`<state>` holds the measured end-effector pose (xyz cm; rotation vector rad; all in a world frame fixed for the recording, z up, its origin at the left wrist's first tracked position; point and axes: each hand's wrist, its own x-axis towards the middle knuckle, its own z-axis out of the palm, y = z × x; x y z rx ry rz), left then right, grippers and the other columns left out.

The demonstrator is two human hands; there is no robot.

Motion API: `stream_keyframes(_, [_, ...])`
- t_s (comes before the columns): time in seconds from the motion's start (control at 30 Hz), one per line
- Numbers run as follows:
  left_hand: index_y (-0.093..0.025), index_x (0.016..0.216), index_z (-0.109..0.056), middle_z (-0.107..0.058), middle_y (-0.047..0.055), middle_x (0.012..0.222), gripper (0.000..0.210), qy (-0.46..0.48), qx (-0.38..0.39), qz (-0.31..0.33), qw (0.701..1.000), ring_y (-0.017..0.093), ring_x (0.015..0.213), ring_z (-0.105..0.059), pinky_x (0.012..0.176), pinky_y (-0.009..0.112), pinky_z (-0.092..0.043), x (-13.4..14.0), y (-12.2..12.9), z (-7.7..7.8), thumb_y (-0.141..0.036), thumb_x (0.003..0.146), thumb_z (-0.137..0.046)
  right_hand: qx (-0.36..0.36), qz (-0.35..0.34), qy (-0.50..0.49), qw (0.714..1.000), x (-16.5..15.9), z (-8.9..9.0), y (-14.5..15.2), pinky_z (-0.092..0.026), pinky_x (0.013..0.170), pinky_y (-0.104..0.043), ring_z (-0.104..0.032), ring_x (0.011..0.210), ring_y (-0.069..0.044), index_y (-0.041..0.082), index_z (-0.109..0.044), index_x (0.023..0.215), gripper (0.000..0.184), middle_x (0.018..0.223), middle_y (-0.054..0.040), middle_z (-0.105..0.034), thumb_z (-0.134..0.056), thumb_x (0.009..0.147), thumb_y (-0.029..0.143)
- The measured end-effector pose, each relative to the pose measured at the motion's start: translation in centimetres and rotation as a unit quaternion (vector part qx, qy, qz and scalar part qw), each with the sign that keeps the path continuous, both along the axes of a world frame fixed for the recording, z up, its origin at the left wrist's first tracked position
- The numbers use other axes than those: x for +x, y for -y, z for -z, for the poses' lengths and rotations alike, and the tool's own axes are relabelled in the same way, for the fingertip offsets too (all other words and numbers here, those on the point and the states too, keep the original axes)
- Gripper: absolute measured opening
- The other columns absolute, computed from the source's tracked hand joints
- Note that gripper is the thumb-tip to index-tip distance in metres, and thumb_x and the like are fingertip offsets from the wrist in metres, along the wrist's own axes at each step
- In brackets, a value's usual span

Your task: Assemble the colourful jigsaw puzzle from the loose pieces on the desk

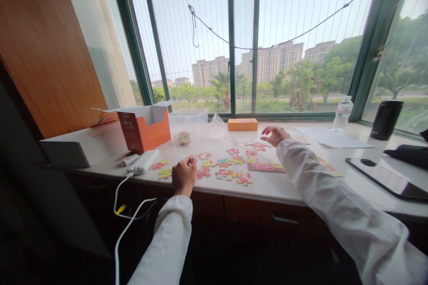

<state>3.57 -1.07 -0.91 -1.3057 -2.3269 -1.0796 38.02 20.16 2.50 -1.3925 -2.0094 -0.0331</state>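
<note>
My left hand [185, 176] is closed at the front edge of the table, its fingers curled in; whatever they hold, if anything, is hidden. Loose jigsaw pieces [230, 173] in pink, yellow and red lie on both sides of it and to its right. My right hand [274, 135] hovers over the far side of the puzzle, fingers bent but apart, with nothing visible between them. Below that hand lies a partly joined jigsaw section [264, 167] with a pink and brown lower edge. My right sleeve covers its right part.
An orange and white box [145, 131], a clear plastic tub [189, 117] and a bag of pieces [183, 138] stand at left. A white power bank [143, 161] trails a cable. Rightward are a water bottle [343, 113], a black cylinder [387, 120] and a tablet [388, 178].
</note>
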Motion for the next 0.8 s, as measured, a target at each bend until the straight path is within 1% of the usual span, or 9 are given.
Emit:
stream_keyframes(0.13, [-0.02,0.076,-0.075,-0.074,0.012,0.079,0.041,0.009,0.015,0.009,1.0,0.024,0.073,-0.064,0.061,0.029,-0.033,0.1,0.2,0.2,-0.039,0.091,-0.042,0.006,-0.032,0.01,0.999,-1.2,0.9,0.0,-0.045,0.068,-0.03,-0.063,0.076,-0.016,0.029,-0.072,0.088,0.017,0.093,0.0012,-0.07,-0.07,0.076,0.04])
stream_keyframes(0.27, [-0.019,0.076,-0.074,-0.073,0.011,0.078,0.041,0.02,0.034,0.023,0.999,0.021,0.072,-0.063,0.062,0.028,-0.032,0.2,0.6,0.3,-0.038,0.092,-0.042,0.005,-0.105,0.03,0.994,-3.4,2.0,0.9,-0.046,0.066,-0.029,-0.062,0.071,-0.015,0.028,-0.071,0.088,0.016,0.094,0.0,-0.07,-0.067,0.078,0.04])
stream_keyframes(0.37, [-0.019,0.075,-0.073,-0.072,0.01,0.074,0.04,0.026,0.055,0.025,0.998,0.019,0.07,-0.063,0.061,0.028,-0.031,0.3,0.9,0.6,-0.037,0.093,-0.042,0.017,-0.151,0.064,0.986,-5.7,2.1,2.4,-0.044,0.064,-0.029,-0.063,0.074,-0.016,0.028,-0.07,0.088,0.016,0.095,-0.001,-0.069,-0.064,0.081,0.04])
stream_keyframes(0.47, [-0.019,0.075,-0.072,-0.071,0.008,0.072,0.04,0.03,0.073,0.031,0.996,0.018,0.068,-0.062,0.062,0.028,-0.032,0.1,1.0,0.9,-0.035,0.095,-0.041,0.038,-0.191,0.109,0.975,-8.5,1.4,4.2,-0.043,0.064,-0.029,-0.063,0.077,-0.017,0.028,-0.071,0.088,0.015,0.097,-0.0019,-0.069,-0.063,0.083,0.04])
stream_keyframes(0.57, [-0.018,0.08,-0.071,-0.071,0.01,0.077,0.041,0.051,0.081,0.0,0.995,0.02,0.072,-0.063,0.065,0.028,-0.035,-0.2,0.7,1.0,-0.033,0.097,-0.037,0.053,-0.23,0.141,0.961,-11.7,0.3,5.9,-0.043,0.068,-0.03,-0.063,0.078,-0.018,0.028,-0.071,0.089,0.016,0.099,-0.0028,-0.069,-0.063,0.083,0.039])
stream_keyframes(0.67, [-0.015,0.098,-0.068,-0.071,0.014,0.092,0.038,0.056,0.094,-0.036,0.993,0.022,0.087,-0.064,0.073,0.029,-0.04,-0.6,0.3,1.1,-0.025,0.099,-0.031,0.055,-0.256,0.167,0.951,-15.1,-0.7,7.1,-0.043,0.072,-0.031,-0.063,0.08,-0.018,0.027,-0.071,0.092,0.016,0.099,-0.0032,-0.069,-0.062,0.084,0.037])
stream_keyframes(0.73, [-0.014,0.109,-0.065,-0.069,0.014,0.103,0.035,0.034,0.089,-0.036,0.995,0.023,0.099,-0.061,0.084,0.03,-0.041,-0.8,0.2,1.1,-0.014,0.096,-0.033,0.045,-0.265,0.184,0.945,-17.4,-1.1,7.6,-0.043,0.074,-0.031,-0.063,0.083,-0.018,0.027,-0.071,0.093,0.017,0.099,-0.0035,-0.069,-0.061,0.084,0.036])
stream_keyframes(0.8, [-0.015,0.116,-0.063,-0.067,0.014,0.109,0.039,0.012,0.061,-0.04,0.997,0.024,0.107,-0.058,0.091,0.032,-0.04,-0.8,0.1,1.2,-0.005,0.09,-0.036,0.026,-0.273,0.195,0.942,-19.5,-1.1,7.9,-0.044,0.076,-0.03,-0.064,0.085,-0.019,0.026,-0.072,0.094,0.017,0.099,-0.0037,-0.07,-0.061,0.084,0.034])
